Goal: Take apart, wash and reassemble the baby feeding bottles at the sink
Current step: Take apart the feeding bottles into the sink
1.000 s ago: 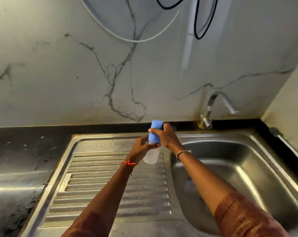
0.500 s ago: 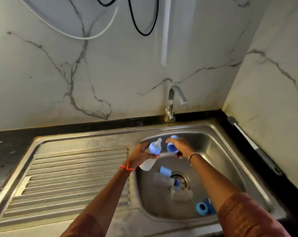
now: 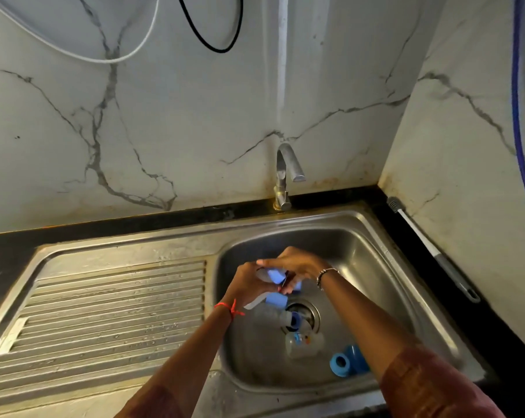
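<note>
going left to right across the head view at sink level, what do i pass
ribbed steel draining board → left hand gripping a clear blue-collared baby bottle → right hand holding a blue cap → loose blue plastic ring in the steel sink basin → grey-handled bottle brush

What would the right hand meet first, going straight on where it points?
Likely the bottle held by the left hand; the right hand points left onto it, seemingly gripping its top.

Bottles (image 3: pixel 303 345) lie in the sink (image 3: pixel 364 246), tap (image 3: pixel 281 173) behind.
</note>
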